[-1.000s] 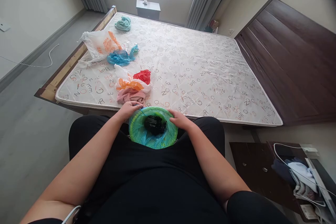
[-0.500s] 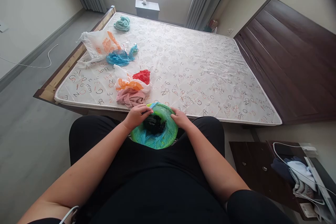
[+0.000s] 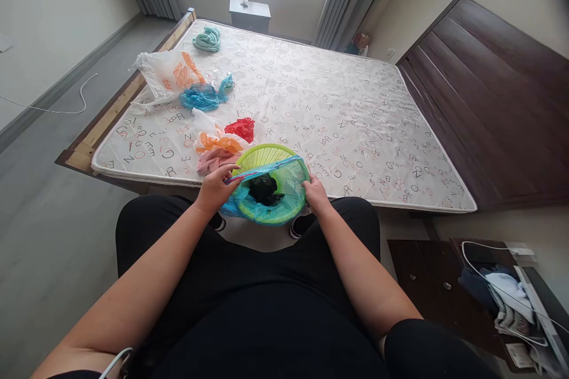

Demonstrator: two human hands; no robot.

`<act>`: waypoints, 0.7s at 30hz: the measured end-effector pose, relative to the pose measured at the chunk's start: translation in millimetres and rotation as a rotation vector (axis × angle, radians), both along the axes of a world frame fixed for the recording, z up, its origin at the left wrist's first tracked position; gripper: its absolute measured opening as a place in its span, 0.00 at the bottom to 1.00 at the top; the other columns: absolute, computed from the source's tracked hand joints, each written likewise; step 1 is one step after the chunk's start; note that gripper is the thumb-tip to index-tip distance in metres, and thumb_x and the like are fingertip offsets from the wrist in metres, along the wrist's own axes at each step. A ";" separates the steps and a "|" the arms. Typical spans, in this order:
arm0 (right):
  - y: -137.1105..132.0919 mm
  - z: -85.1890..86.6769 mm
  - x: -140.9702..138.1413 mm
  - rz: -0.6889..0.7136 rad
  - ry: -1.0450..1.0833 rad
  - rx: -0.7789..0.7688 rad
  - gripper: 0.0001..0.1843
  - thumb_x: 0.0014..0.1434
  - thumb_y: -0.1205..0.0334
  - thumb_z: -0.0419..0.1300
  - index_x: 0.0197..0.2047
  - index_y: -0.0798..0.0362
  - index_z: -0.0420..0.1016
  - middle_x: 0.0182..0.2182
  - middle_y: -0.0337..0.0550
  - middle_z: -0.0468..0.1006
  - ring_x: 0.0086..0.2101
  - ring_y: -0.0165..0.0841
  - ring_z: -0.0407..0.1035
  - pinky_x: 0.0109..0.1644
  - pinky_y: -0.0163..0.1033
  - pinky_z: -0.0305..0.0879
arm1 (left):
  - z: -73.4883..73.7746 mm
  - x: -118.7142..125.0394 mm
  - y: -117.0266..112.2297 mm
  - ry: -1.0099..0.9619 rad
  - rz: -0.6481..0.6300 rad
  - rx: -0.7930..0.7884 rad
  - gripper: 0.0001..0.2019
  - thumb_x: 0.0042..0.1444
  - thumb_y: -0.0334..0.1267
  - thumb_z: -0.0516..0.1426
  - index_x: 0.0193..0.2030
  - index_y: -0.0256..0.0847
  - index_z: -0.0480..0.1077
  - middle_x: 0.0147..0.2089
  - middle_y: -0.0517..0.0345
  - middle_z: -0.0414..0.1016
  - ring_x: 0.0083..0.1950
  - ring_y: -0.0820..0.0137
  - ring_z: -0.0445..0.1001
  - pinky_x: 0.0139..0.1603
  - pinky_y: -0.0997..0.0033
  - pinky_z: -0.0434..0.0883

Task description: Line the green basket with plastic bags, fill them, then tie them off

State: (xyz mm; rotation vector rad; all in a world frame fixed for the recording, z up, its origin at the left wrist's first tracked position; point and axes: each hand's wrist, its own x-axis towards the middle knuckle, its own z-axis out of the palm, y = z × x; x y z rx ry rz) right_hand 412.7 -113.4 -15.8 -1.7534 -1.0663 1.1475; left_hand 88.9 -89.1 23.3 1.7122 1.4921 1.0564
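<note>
We log both hands at work on a blue plastic bag (image 3: 284, 180) lining a round green mesh basket (image 3: 262, 157), which is held tilted up over the lap, its far rim just overlapping the near edge of the mattress (image 3: 338, 124). The left hand (image 3: 216, 189) pinches the bag's blue-and-red edge between thumb and fingers, drawing it taut across the basket's mouth. The right hand (image 3: 316, 193) has its fingers curled at the right rim, though we cannot tell whether they pinch the film. A black bundle (image 3: 264, 189) sits inside the basket. This edge-work is the step in hand, and a steady pinch is what it calls for. Beyond the left hand lie a pink cloth (image 3: 213, 161) and a red bag (image 3: 240, 129). The orange print on the white bag (image 3: 166, 74) is unreadable — only scattered letters such as R, E and N on the mattress can be read.
</note>
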 end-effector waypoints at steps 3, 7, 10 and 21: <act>2.9 1.2 -3.6 -0.136 0.142 0.009 0.21 0.51 0.59 0.56 0.49 0.49 0.73 0.36 0.38 0.80 0.34 0.34 0.73 0.39 0.36 0.72 | -1.6 2.1 2.9 -0.034 0.023 -0.049 0.18 0.54 0.49 0.67 0.48 0.43 0.81 0.31 0.60 0.72 0.33 0.68 0.69 0.42 0.68 0.69; 7.8 5.2 -9.9 -0.311 0.300 -0.045 0.13 0.53 0.58 0.60 0.43 0.47 0.67 0.23 0.28 0.66 0.19 0.27 0.57 0.21 0.30 0.57 | -10.9 5.5 8.3 -0.150 0.084 -0.165 0.16 0.52 0.48 0.67 0.44 0.42 0.80 0.30 0.60 0.71 0.33 0.68 0.68 0.39 0.69 0.67; 11.9 9.3 -11.8 -0.384 0.436 -0.087 0.12 0.56 0.59 0.61 0.40 0.45 0.61 0.19 0.23 0.57 0.15 0.23 0.45 0.16 0.28 0.41 | -22.5 8.1 13.0 -0.290 0.112 -0.285 0.18 0.48 0.49 0.67 0.42 0.40 0.76 0.32 0.59 0.72 0.33 0.68 0.69 0.36 0.69 0.67; 7.0 22.2 -9.3 -0.491 0.750 0.022 0.19 0.57 0.60 0.71 0.37 0.48 0.61 0.21 0.24 0.65 0.18 0.21 0.58 0.20 0.26 0.56 | -29.5 24.6 11.6 -0.736 0.081 -0.371 0.25 0.50 0.56 0.67 0.46 0.38 0.76 0.41 0.52 0.82 0.46 0.61 0.80 0.49 0.63 0.77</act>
